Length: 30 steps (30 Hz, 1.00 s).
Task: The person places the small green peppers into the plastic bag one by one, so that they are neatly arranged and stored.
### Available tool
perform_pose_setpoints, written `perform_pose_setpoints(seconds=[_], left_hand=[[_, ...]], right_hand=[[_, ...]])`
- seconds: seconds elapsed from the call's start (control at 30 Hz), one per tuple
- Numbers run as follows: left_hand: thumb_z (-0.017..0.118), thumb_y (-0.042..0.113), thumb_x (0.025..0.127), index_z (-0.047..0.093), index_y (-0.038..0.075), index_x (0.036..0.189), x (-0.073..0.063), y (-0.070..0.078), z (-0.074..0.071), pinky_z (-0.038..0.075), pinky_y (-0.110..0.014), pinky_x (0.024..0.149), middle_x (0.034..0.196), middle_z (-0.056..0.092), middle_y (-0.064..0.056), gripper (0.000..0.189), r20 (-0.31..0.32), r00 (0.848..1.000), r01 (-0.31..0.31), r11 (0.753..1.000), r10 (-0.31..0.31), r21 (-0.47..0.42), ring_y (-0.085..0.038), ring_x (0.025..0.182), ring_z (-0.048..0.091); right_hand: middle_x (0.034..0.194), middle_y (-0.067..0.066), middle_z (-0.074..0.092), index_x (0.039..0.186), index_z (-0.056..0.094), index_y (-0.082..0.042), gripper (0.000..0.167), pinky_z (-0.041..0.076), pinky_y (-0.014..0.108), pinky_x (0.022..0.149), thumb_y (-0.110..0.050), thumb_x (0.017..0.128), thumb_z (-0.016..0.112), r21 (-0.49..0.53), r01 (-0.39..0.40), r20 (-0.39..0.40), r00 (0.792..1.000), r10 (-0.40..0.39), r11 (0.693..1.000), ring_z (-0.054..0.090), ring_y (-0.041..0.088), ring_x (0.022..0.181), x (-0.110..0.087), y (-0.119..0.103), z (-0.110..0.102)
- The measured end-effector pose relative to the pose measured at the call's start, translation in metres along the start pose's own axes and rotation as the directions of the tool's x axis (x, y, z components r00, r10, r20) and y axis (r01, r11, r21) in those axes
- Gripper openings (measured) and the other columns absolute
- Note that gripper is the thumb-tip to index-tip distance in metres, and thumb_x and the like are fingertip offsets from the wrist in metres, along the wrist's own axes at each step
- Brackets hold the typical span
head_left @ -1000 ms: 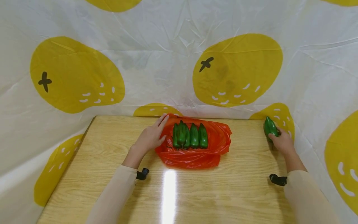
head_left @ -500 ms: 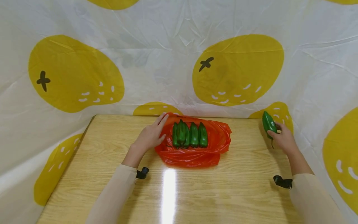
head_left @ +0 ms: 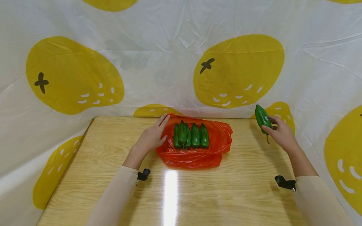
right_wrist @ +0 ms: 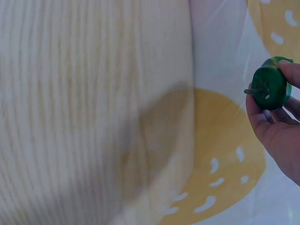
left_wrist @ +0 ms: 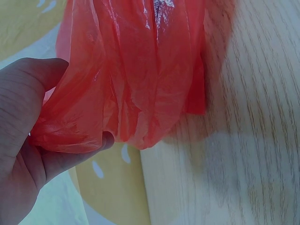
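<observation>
My right hand (head_left: 282,134) grips a glossy green pepper (head_left: 262,118) between thumb and fingers, above the table's far right corner. Its tip points up and its thin stem hangs down; in the right wrist view the pepper (right_wrist: 269,89) shows stem end first. At the table's back middle lies a red plastic bag (head_left: 220,138), its mouth spread. My left hand (head_left: 150,136) holds the bag's left edge, thumb and fingers around the thin film (left_wrist: 126,79). Several more green peppers (head_left: 195,135) lie side by side in the bag, one on top of the others.
The wooden table (head_left: 118,131) is bounded at the back and sides by a white cloth (head_left: 158,72) with large yellow fruit prints. A bright light reflection (head_left: 171,194) runs down the table's front middle. Black wrist mounts (head_left: 285,182) stick out inward from the sleeves.
My right hand has raised the green pepper away from the table's right edge and moved it left, its stem coming into sight. My left hand has stayed at the bag.
</observation>
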<state>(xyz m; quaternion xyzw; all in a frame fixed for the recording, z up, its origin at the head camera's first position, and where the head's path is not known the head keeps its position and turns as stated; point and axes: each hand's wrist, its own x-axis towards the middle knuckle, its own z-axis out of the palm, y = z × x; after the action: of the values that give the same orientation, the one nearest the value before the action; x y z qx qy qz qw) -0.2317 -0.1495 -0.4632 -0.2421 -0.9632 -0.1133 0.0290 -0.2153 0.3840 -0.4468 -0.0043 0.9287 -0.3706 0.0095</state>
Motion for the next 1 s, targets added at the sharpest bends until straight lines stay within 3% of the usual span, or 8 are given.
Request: perform_pose_setpoints(seconds=[0.3,0.53,0.77,1.0], left_hand=[[0.075,0.023,0.094,0.014,0.014,0.168,0.000,-0.001,0.000,0.041,-0.027,0.046,0.172,0.023,-0.010,0.095,0.003,1.000,0.007,1.000,-0.007,0.006,-0.014,0.043,0.043],[0.075,0.023,0.094,0.016,0.013,0.167,0.001,0.000,-0.001,0.041,-0.027,0.046,0.171,0.024,-0.012,0.095,-0.001,1.000,0.002,1.000,-0.002,-0.004,-0.014,0.043,0.043],[0.075,0.024,0.094,0.015,0.013,0.167,0.001,0.000,-0.001,0.040,-0.026,0.045,0.171,0.024,-0.013,0.095,-0.006,1.000,-0.010,1.000,0.010,-0.002,-0.014,0.042,0.043],[0.075,0.023,0.094,0.017,0.012,0.167,0.000,0.000,0.000,0.039,-0.026,0.045,0.170,0.026,-0.012,0.094,-0.008,1.000,-0.009,1.000,0.009,0.009,-0.013,0.042,0.042]], right_hand=[[0.152,0.035,0.041,0.159,0.031,0.003,0.070,0.048,0.012,0.070,-0.033,0.106,0.059,0.016,0.076,0.053,0.996,-0.077,0.997,0.057,0.057,0.123,-0.002,-0.035,0.004],[0.151,0.030,0.047,0.161,0.035,-0.007,0.067,0.049,0.016,0.071,-0.033,0.105,0.061,-0.028,0.140,0.062,0.988,-0.138,0.990,0.063,0.051,0.118,-0.002,-0.054,0.011],[0.139,0.026,0.057,0.156,0.042,-0.007,0.059,0.053,0.020,0.071,-0.024,0.103,0.064,-0.007,0.231,0.098,0.968,-0.230,0.973,0.067,0.045,0.109,-0.001,-0.075,0.023],[0.132,0.023,0.061,0.156,0.043,-0.008,0.060,0.055,0.027,0.068,-0.018,0.102,0.066,0.026,0.267,0.180,0.947,-0.268,0.963,0.068,0.039,0.106,-0.002,-0.099,0.035]])
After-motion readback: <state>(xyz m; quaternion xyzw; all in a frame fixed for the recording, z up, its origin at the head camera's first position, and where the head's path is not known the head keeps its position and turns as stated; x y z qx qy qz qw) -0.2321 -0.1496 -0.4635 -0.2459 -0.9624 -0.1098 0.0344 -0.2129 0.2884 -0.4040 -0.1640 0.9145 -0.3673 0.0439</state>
